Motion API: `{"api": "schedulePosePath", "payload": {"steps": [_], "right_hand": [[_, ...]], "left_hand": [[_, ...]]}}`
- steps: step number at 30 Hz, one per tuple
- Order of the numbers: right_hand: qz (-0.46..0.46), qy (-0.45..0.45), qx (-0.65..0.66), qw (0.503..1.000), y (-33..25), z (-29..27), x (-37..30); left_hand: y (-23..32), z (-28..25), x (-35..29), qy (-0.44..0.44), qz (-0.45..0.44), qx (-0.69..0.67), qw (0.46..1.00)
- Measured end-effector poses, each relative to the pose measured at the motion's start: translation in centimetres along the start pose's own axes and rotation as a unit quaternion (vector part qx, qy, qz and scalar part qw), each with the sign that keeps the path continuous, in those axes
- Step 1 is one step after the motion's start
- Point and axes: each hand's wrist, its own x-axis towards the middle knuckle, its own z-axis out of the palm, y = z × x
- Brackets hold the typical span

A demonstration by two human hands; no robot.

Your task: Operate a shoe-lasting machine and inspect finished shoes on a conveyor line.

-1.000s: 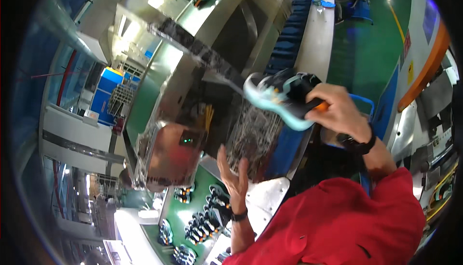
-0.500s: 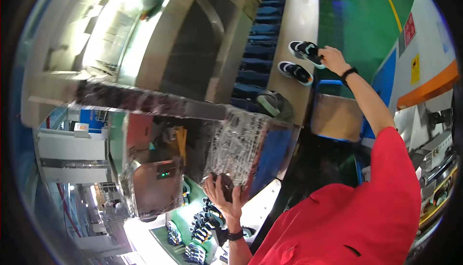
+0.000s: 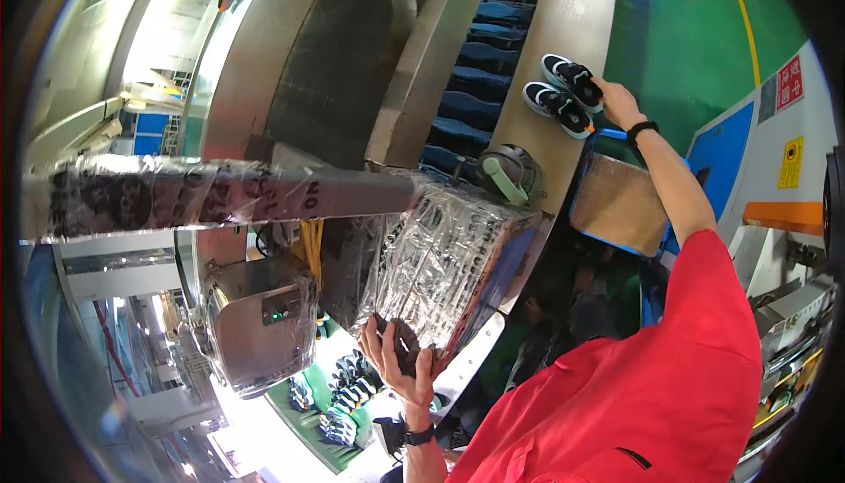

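Observation:
My right hand [image 3: 620, 105] reaches out over the pale ledge [image 3: 563, 21], its fingers closed on the heel end of a black sneaker [image 3: 574, 80] with a white sole. Right beside it lies a second black-and-white sneaker [image 3: 556, 106], toe pointing the same way. My left hand [image 3: 398, 369] is at the near corner of a box wrapped in clear plastic [image 3: 422, 263]. Its fingers curl round a dark, rounded object [image 3: 407, 347] whose kind I cannot make out.
A grey-green round device with a curved handle [image 3: 509, 175] stands on the ledge's near end. Blue slatted pieces [image 3: 484, 78] line its left side. A plastic-wrapped beam [image 3: 220, 193] crosses at left. A brown-topped, blue-framed stand [image 3: 619, 204] is at right. Several shoes [image 3: 352, 386] lie below.
The two sneakers were a little apart and now lie close together, with my right hand still on one of them. My left hand stays by the wrapped box. The view has shifted slightly.

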Motion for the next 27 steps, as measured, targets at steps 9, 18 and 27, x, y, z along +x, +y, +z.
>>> {"api": "schedulePosePath", "payload": {"steps": [9, 18, 27], "right_hand": [[-0.115, 0.22, 0.272, 0.93, -18.8, -17.8, -3.4], [-0.44, 0.261, 0.252, 0.821, -50.5, -28.7, -10.2], [-0.325, 0.194, 0.029, 0.925, -69.8, -20.5, 6.7]], "left_hand": [[-0.2, -0.2, 0.3, 0.015, 0.01, -0.023, 1.0], [-2.6, -1.0, -1.0, 0.073, 0.054, -0.099, 0.991], [-7.3, -1.8, 1.5, 0.052, 0.19, -0.337, 0.921]]}}
